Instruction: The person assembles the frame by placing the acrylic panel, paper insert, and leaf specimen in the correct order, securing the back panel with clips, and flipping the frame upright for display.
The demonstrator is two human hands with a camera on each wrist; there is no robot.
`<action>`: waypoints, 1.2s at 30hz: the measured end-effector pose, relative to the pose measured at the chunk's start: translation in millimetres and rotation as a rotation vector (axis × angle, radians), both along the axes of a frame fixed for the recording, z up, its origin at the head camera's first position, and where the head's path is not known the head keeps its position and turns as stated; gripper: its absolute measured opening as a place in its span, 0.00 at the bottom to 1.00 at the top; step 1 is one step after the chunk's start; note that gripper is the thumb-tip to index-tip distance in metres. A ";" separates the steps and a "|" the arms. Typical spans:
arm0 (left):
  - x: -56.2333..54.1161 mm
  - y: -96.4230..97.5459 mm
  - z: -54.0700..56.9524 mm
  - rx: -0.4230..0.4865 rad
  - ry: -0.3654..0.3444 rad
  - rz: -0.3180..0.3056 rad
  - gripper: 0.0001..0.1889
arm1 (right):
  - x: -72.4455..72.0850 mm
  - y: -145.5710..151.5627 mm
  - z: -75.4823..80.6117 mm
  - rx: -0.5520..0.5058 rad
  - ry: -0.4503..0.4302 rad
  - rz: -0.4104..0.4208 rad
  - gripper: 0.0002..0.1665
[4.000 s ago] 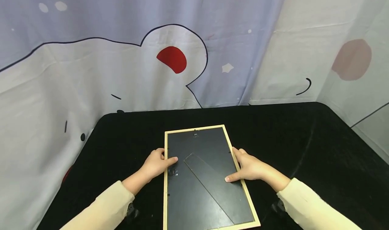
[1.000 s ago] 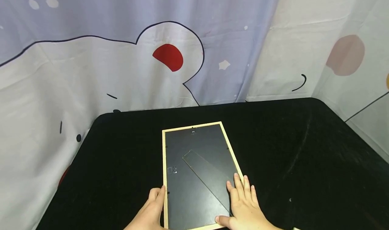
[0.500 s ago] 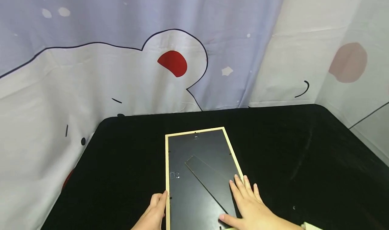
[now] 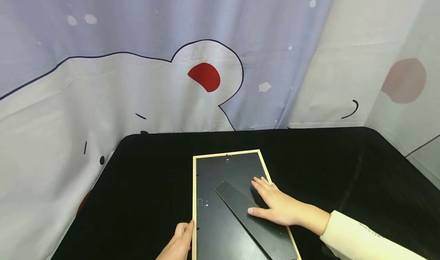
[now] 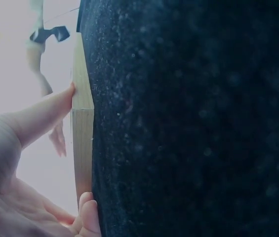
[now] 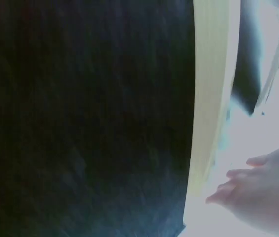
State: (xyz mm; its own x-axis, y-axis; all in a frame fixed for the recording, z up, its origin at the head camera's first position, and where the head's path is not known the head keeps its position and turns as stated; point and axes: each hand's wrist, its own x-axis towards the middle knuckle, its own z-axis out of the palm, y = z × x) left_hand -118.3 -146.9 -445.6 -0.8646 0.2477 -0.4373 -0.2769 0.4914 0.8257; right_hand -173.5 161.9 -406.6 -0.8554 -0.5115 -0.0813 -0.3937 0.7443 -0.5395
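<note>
A picture frame (image 4: 194, 199) with a light wooden rim and dark backing lies back side up. Its dark stand leg (image 4: 240, 210) runs diagonally across the backing, with a dark gap along its lower left edge. My left hand (image 4: 177, 241) holds the frame's lower left side. In the left wrist view, the thumb (image 5: 55, 111) is on the wooden edge (image 5: 83, 143) near a corner, fingertips lower down. My right hand (image 4: 276, 205) reaches over the right rim, its fingers straight and thumb over the leg. The right wrist view shows those fingers beside the wooden rim (image 6: 211, 89).
The frame lies on a black cloth-covered table (image 4: 154, 168). A curtain (image 4: 154, 96) with cartoon print hangs behind the table, and pale fabric (image 4: 402, 118) hangs at the right side.
My left hand has gone from the frame's upper left side down to its lower left. My right hand has moved up from the leg's lower end, and the leg now stands slightly off the backing.
</note>
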 end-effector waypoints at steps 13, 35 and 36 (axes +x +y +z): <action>2.0 3.4 4.8 -0.054 -0.014 0.080 0.34 | -90.8 -17.3 0.5 0.056 0.064 -0.026 0.50; 3.1 3.2 3.6 -0.013 -0.020 0.105 0.37 | -131.0 -40.7 -11.8 0.189 0.074 0.016 0.50; 3.0 2.9 3.7 -0.017 -0.021 0.105 0.37 | -130.9 -41.1 -12.2 0.191 0.078 0.018 0.49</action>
